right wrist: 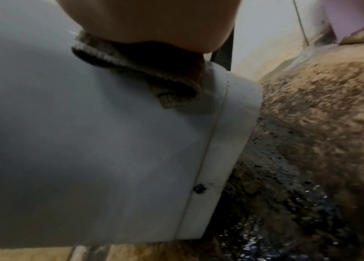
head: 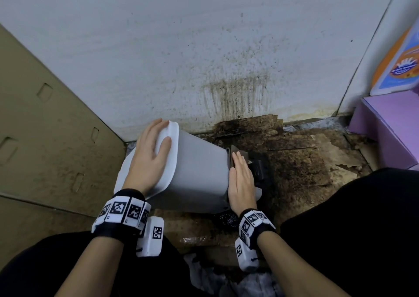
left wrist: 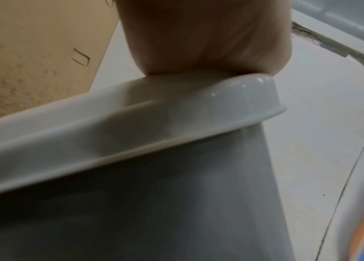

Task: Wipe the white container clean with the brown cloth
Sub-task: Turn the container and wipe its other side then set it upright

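Note:
The white container [head: 199,174] lies tilted on its side, its lid [left wrist: 132,123] to the left and its base to the right. My left hand [head: 156,144] rests flat on the lid with straight fingers; its palm [left wrist: 210,35] sits on the lid's rim. With flat fingers my right hand [head: 240,169] presses the brown cloth [head: 235,150] against the container's side near the base. The right wrist view shows the folded cloth [right wrist: 136,65] under my palm [right wrist: 154,23], and a dark speck on the container wall [right wrist: 87,141] lower down.
A large cardboard box [head: 45,126] stands at the left. The white wall [head: 235,97] behind is stained dark. Dirty, wet cardboard [head: 294,160] covers the floor under the container. A purple box [head: 390,126] sits at the right. A black pedal [head: 258,167] juts from the base.

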Tool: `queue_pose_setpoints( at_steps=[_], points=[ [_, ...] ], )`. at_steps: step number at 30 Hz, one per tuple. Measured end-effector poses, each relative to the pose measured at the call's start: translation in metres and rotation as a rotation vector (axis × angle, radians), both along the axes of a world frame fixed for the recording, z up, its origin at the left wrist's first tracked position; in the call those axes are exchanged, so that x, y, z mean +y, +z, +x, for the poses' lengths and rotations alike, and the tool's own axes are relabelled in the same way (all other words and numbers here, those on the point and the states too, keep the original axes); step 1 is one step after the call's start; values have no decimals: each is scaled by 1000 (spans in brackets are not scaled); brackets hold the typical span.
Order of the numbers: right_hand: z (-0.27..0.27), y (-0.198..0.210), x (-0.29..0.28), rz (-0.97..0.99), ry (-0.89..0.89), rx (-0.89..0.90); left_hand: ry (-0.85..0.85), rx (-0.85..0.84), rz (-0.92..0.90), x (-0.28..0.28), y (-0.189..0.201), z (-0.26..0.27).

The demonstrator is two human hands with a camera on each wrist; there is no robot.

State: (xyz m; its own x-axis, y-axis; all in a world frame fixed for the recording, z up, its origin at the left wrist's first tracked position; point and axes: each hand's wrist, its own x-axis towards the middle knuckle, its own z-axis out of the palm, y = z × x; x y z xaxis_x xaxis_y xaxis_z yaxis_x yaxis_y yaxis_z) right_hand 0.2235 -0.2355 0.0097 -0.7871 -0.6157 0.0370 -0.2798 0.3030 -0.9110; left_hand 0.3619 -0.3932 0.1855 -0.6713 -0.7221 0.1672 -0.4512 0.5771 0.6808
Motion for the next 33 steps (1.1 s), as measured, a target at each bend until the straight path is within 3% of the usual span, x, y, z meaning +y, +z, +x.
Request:
queue_pose_setpoints(
  at_steps=[8,13,16,24,33],
  points=[
    [22,40,-28,-14,46,-22,14,-27,-21,1,-2,5],
    [41,88,-52,-86,240,19,-7,-20,-44,3,-5,3],
    [45,97,-56,-142,285,53,-8,-19,-49,4,-5,2],
    [26,82,-43,-111,299,190,-33,-14,-40,6,-6,-3],
    [-20,9,-4,61,109,-61,-22,33,-23,2,-7,0]
  ],
)
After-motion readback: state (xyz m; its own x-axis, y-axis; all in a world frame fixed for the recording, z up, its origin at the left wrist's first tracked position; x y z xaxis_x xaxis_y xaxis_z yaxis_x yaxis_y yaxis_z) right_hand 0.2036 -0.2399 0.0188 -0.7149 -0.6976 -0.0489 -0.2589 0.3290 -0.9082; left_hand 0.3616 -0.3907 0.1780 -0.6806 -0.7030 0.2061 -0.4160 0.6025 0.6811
